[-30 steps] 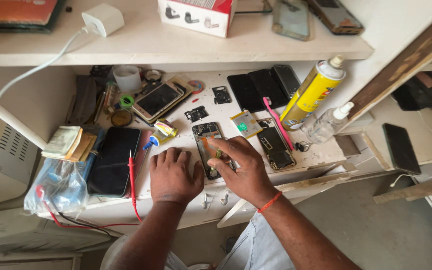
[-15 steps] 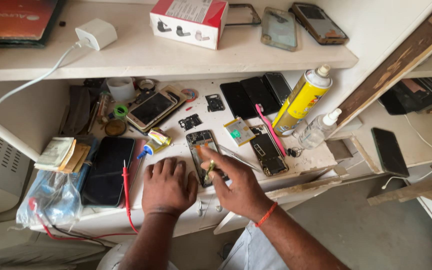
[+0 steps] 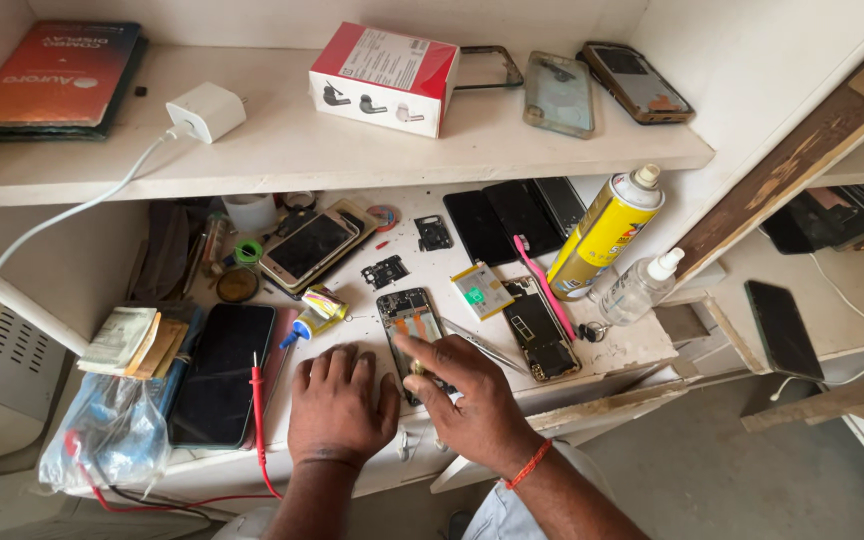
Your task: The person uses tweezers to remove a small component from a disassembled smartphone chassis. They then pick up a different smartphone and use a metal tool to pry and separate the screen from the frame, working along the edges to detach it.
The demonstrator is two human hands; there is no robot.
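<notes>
While your right hand [image 3: 467, 400] rests over the lower end of the opened phone [image 3: 414, 335], its forefinger stretches up onto the exposed board and the other fingers curl loosely round a small brass-coloured bit near the thumb; what that bit is cannot be told from here. Your left hand [image 3: 340, 405] lies flat and empty on the white bench [image 3: 642, 350], fingers spread, just beside the phone's left edge and not gripping anything. The phone itself lies face down with its back off, in the middle of the bench, directly in front of you.

To probe the board well, press lightly with the fingertip only, and slide your left hand against the frame so the phone cannot skate sideways. Keep your wrist low; the tweezers [image 3: 487, 347] lie just right of the phone and are easy to knock.

Farther out, a second opened handset [image 3: 539, 335] sits to the right with a pink toothbrush [image 3: 544, 288] across it, and a yellow spray can [image 3: 607, 232] and a clear bottle [image 3: 642, 288] stand beyond. On your left a red probe lead [image 3: 258, 410] runs beside a dark phone screen [image 3: 224, 372]; mind it does not drag across the board.
</notes>
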